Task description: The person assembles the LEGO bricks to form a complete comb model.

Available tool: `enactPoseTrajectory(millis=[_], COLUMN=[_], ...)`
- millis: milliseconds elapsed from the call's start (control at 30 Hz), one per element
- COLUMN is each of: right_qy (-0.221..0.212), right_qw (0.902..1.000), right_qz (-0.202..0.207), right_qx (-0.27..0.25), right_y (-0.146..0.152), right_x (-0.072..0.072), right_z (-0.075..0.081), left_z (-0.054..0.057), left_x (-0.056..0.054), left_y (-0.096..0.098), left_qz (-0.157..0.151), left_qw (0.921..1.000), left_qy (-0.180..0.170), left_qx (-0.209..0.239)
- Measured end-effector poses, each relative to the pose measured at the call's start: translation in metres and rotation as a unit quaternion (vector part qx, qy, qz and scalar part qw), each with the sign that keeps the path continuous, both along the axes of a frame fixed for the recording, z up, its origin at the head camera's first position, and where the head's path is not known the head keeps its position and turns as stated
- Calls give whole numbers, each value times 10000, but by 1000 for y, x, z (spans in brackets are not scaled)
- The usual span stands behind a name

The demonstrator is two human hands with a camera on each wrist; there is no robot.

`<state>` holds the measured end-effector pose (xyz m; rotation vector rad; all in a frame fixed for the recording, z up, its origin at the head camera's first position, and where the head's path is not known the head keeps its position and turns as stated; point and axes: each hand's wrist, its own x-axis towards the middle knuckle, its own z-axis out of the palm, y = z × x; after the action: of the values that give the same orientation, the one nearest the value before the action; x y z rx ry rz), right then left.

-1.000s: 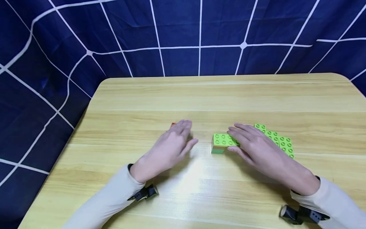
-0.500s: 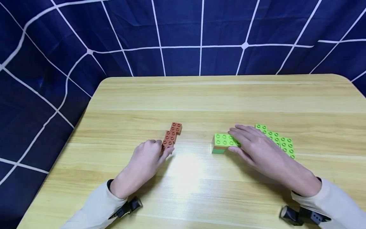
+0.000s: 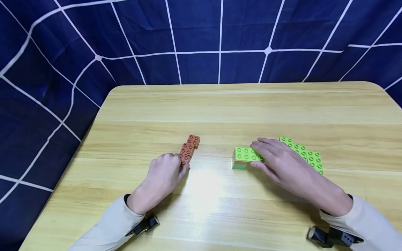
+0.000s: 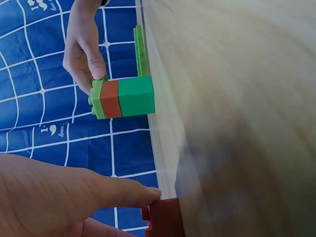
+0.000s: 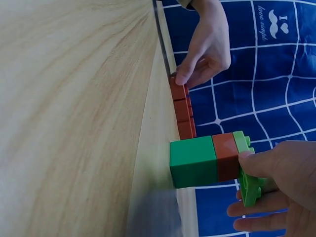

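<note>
In the head view my left hand (image 3: 162, 176) pinches the nearest of three red-brown toy bricks (image 3: 185, 159); the other bricks (image 3: 190, 144) run away from it in a staggered row on the table. My right hand (image 3: 284, 165) holds the light green brick (image 3: 245, 153) atop a stack, thumb on its near side and fingers over the far side. Beneath that brick, the right wrist view shows an orange-brown brick (image 5: 227, 157) and a green block (image 5: 194, 162). My palm hides part of the stack's right end in the head view.
Several flat light green bricks (image 3: 309, 158) lie on the table beyond and right of my right hand, partly covered by it. The wooden table (image 3: 220, 104) ends at a dark blue curtain with white lines (image 3: 198, 42) behind and at left.
My left hand has drawn back toward me and left from above the red-brown bricks, uncovering them, and now pinches the nearest one. My right hand has stayed on the stack.
</note>
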<state>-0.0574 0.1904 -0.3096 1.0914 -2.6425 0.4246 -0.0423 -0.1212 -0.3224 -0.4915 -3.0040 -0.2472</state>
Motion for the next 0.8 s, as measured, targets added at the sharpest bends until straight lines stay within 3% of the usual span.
enactPoseTrajectory(millis=[467, 800], right_qy=[-19, -47], right_qw=[10000, 10000], right_qz=[30, 7], right_qx=[-63, -55], right_y=[0, 0], right_x=[-2, -1], right_z=[0, 1], left_z=[7, 11], left_x=[3, 5], left_y=[-2, 0], left_qz=[-188, -432], left_qw=[9995, 9988], left_qy=[-200, -55], left_qx=[148, 224])
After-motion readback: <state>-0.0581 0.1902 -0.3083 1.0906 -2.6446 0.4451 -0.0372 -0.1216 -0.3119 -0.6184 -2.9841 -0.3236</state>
